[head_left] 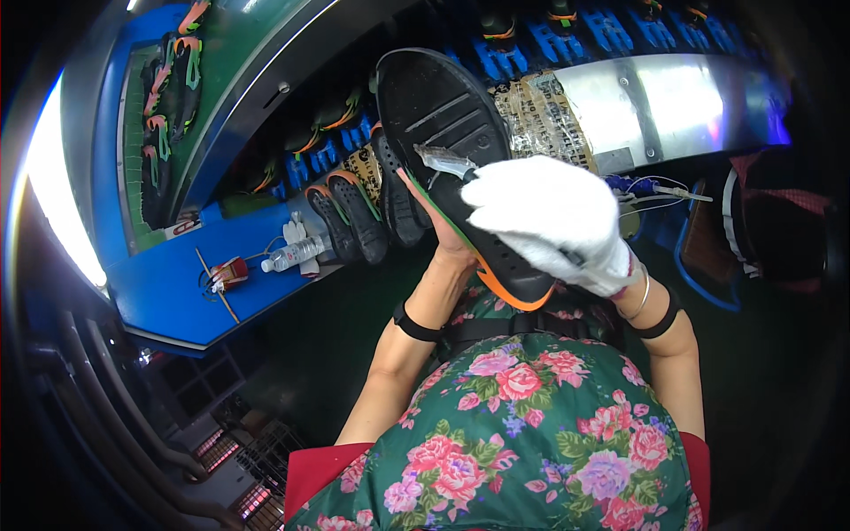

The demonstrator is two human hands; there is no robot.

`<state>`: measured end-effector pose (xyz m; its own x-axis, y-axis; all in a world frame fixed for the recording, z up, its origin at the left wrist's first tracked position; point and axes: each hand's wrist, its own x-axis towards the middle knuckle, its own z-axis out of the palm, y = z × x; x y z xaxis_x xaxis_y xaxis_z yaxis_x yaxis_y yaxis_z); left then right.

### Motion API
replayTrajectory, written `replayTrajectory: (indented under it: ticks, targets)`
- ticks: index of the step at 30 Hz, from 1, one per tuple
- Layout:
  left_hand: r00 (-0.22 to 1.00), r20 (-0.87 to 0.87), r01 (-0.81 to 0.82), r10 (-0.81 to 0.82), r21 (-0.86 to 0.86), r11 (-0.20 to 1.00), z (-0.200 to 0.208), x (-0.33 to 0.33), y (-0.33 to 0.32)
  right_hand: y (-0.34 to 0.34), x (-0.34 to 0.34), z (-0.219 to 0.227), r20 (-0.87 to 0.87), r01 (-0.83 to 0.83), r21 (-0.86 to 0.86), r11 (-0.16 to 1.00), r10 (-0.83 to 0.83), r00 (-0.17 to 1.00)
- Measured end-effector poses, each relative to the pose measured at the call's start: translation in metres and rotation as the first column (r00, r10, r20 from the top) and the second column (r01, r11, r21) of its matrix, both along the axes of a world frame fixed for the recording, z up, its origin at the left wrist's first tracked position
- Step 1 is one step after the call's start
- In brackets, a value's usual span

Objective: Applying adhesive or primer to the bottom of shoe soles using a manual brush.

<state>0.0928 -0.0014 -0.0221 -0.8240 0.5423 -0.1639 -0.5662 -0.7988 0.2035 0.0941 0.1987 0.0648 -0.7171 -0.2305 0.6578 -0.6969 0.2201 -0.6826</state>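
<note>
Tilted in front of me is a black shoe sole [434,93] with ribbed grooves and small holes, its lower rim edged in orange and green. My left hand [452,234], bare, is closed round the sole's left side, with most of its fingers hidden beneath. In a white glove, my right hand [549,212] grips a brush [447,163] whose pale bristles lie over the sole's middle. Whether the bristles touch the surface I cannot tell. Close by on the left, more black soles [359,217] stand at the edge of the blue table [164,296].
A clear water bottle [294,254] and a red object with thin sticks [232,274] lie on the blue table. Behind runs a line of blue racks [611,31] bearing shoe parts. A shiny metal cover [682,97] and taped cardboard [540,115] border it.
</note>
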Motion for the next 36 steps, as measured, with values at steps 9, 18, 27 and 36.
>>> replayTrajectory:
  ticks: [9,18,27,36]
  targets:
    - [0.997,0.066,-0.036,0.051,-0.216,0.976,0.021,-0.022,0.013,0.009,0.006,-0.01,0.118,-0.094,-0.013,0.995,0.095,0.988]
    - [0.998,-0.049,0.029,-0.035,-0.116,0.993,0.021,-0.037,0.006,0.006,0.015,-0.006,0.224,-0.094,-0.112,0.989,0.118,0.968]
    - [0.957,-0.286,0.044,-0.057,-0.052,0.998,0.026,-0.059,0.005,0.011,0.019,-0.007,0.268,-0.177,-0.211,0.961,0.231,0.935]
    - [0.965,-0.261,0.016,-0.019,-0.015,1.0,0.038,-0.065,0.009,0.011,0.026,-0.003,0.193,-0.17,-0.132,0.977,0.194,0.962]
